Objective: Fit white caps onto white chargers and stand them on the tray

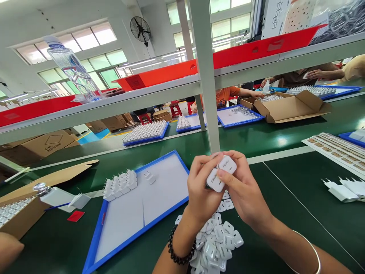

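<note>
Both hands are together above the pile, holding two white charger housings with printed lettering and a small slot on their faces. My left hand (198, 186) is wrapped round the nearer charger housing (214, 180). Around the farther charger housing (228, 164), my right hand (246, 190) is closed, its thumb reaching to where the two meet. Below the hands lies a heap of white slotted covers (211, 247). To the left, a blue-rimmed tray (122, 232) carries a block of white plug chargers (121, 184) and one separate plug charger (149, 177).
A post (207, 76) and shelf with red bins (159, 75) stand ahead. A bottle with a metal pump top (55, 196) and a carton (31, 217) are at left, near another person's arm (10, 249). Several plug chargers (342, 190) and label sheets (336, 154) lie right.
</note>
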Demonstrator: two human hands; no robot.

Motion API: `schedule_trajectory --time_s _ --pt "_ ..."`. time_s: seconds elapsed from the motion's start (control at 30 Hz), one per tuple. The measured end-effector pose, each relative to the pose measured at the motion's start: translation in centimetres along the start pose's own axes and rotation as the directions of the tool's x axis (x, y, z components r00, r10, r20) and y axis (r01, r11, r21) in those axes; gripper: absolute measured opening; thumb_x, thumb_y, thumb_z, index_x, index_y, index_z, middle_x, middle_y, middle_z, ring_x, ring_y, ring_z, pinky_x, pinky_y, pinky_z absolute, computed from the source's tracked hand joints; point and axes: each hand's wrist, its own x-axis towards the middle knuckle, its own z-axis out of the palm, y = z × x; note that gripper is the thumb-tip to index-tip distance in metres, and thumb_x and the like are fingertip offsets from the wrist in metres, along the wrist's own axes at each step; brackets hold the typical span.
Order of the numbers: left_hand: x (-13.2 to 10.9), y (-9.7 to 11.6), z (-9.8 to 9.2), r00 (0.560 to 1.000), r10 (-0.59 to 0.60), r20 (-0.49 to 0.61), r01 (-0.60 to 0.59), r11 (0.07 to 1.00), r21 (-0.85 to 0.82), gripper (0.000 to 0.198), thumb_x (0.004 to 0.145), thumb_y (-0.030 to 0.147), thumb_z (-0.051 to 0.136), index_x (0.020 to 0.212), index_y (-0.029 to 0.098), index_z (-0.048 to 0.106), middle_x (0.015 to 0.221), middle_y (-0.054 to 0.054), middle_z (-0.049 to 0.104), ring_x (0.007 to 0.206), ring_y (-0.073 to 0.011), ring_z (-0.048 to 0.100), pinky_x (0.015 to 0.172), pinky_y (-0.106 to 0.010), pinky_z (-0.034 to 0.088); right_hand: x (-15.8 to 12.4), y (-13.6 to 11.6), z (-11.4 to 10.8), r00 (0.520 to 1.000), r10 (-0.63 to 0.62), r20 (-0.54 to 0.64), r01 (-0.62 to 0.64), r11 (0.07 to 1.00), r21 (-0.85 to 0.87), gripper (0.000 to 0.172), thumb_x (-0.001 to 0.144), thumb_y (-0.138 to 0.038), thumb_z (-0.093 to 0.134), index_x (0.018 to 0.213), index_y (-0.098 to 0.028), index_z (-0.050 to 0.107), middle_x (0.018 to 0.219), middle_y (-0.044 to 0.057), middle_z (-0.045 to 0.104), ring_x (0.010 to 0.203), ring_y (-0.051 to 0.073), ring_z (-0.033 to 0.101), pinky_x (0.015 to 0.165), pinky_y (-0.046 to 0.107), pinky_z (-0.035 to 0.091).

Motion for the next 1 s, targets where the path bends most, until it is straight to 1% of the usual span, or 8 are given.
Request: schedule_trajectory --time_s 0.13,0.37,0.5,0.57,0.67,0.73,0.83,1.0 --pt "-0.6 -0.3 0.6 1.0 0.002 0.001 -0.002 1.0 0.017 0.041 0.083 0.01 0.065 0.122 0.023 0.064 0.102 -0.005 0.061 0.089 -0.0154 0.063 0.072 -0.027 0.057 0.0 0.1 0.1 0.999 0.01 -0.037 -0.012 0.998 -0.058 0.056 0.073 -0.024 0.081 0.113 -0.031 0.043 0.113 0.0 0.056 0.098 0.017 0.062 0.085 0.029 0.055" --pt "0.0 -0.4 -0.1 0.995 -0.105 -0.003 0.104 0.994 -0.023 0.039 0.08 0.022 0.073 0.119 0.023 0.066 0.098 -0.002 0.057 0.084 -0.0139 0.062 0.07 -0.025 0.055 0.0 0.8 0.2 0.993 0.008 0.122 0.015 0.981 -0.192 0.086 0.066 -0.023 0.086 0.13 -0.034 0.03 0.14 0.009 0.044 0.125 0.026 0.052 0.098 0.039 0.051" --pt "0.5 -2.9 -3.0 0.992 -0.054 0.114 0.012 0.94 0.342 0.042 0.085 0.018 0.066 0.126 0.02 0.058 0.11 -0.007 0.057 0.107 -0.0207 0.063 0.089 -0.033 0.055 0.6 -0.7 -1.2 0.972 -0.013 0.233 0.063 0.975 -0.211 0.082 0.071 -0.033 0.084 0.135 -0.035 0.032 0.147 0.009 0.036 0.138 0.028 0.038 0.11 0.045 0.039" --pt "0.4 -5.5 -5.5 0.902 -0.263 0.343 -0.072 0.691 0.719 0.04 0.091 0.013 0.056 0.131 0.018 0.052 0.119 -0.011 0.055 0.113 -0.0207 0.061 0.091 -0.033 0.054 1.1 -1.9 -2.3 0.978 -0.027 0.208 0.071 0.976 -0.207 0.065 0.077 -0.036 0.079 0.13 -0.034 0.041 0.142 0.008 0.041 0.136 0.027 0.041 0.108 0.045 0.041" --pt "-0.8 -9.6 -9.8 0.803 -0.464 0.375 -0.1 0.516 0.851 0.025 0.088 0.005 0.056 0.111 0.01 0.063 0.111 -0.014 0.062 0.092 -0.0212 0.067 0.077 -0.034 0.056 2.0 -3.5 -3.7 0.988 0.007 0.157 0.02 0.986 -0.168 0.044 0.082 -0.038 0.074 0.12 -0.032 0.053 0.133 0.006 0.051 0.129 0.027 0.049 0.103 0.042 0.045" --pt "-2.3 -11.8 -12.5 0.735 -0.553 0.393 -0.145 0.438 0.887 0.016 0.089 0.015 0.063 0.103 0.008 0.064 0.102 -0.012 0.065 0.089 -0.0206 0.067 0.078 -0.036 0.057 2.4 -4.3 -4.3 0.989 0.029 0.146 -0.009 0.991 -0.135 0.035 0.083 -0.037 0.073 0.114 -0.031 0.058 0.128 0.006 0.055 0.126 0.026 0.051 0.1 0.04 0.046" --pt "-5.1 -13.8 -15.8 0.655 -0.637 0.406 -0.22 0.352 0.91 0.031 0.093 0.032 0.061 0.116 0.012 0.06 0.113 -0.01 0.064 0.096 -0.0197 0.065 0.083 -0.039 0.057 2.5 -4.9 -4.7 0.983 0.059 0.176 -0.04 0.993 -0.11 0.025 0.084 -0.037 0.072 0.106 -0.029 0.064 0.12 0.005 0.06 0.12 0.025 0.054 0.095 0.037 0.049" --pt "-8.9 -15.2 -20.2 0.61 -0.671 0.422 -0.325 0.274 0.905 0.033 0.094 0.033 0.059 0.121 0.015 0.058 0.118 -0.009 0.062 0.101 -0.0209 0.064 0.085 -0.041 0.057 2.4 -5.3 -5.0 0.971 0.097 0.218 -0.077 0.992 -0.101 0.022 0.082 -0.037 0.075 0.101 -0.027 0.069 0.114 0.005 0.063 0.113 0.024 0.056 0.091 0.034 0.048"
